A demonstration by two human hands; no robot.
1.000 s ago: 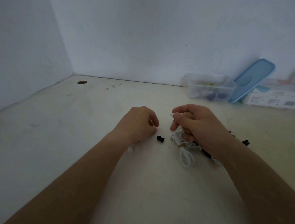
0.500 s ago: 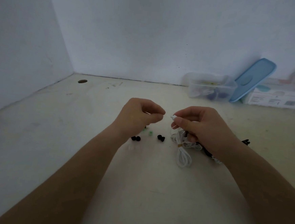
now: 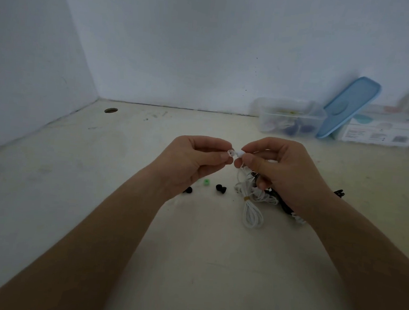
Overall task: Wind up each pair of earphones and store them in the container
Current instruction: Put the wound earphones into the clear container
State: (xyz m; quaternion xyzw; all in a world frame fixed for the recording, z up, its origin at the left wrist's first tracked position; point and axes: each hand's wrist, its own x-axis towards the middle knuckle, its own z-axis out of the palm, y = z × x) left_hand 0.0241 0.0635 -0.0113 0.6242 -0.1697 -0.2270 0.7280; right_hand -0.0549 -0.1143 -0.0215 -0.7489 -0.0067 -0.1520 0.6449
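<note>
fingers (image 3: 219, 155) of left hand (image 3: 190, 163) pinch ear tip (image 3: 230, 153); right hand (image 3: 287, 171) pinches white earbud (image 3: 239, 154)

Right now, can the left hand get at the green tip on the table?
Probably yes: the green tip lies uncovered on the table close by the left hand, which, however, pinches a white tip.

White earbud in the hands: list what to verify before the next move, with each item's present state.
1. Left hand pinches ear tip: ok.
2. Right hand pinches white earbud: ok.
3. Ear tip fitted on earbud: not ok, not yet on.
4. White cable fully wound: cannot tell, right hand hides part.
5. Container open, blue lid leaning beside it: ok.
</note>
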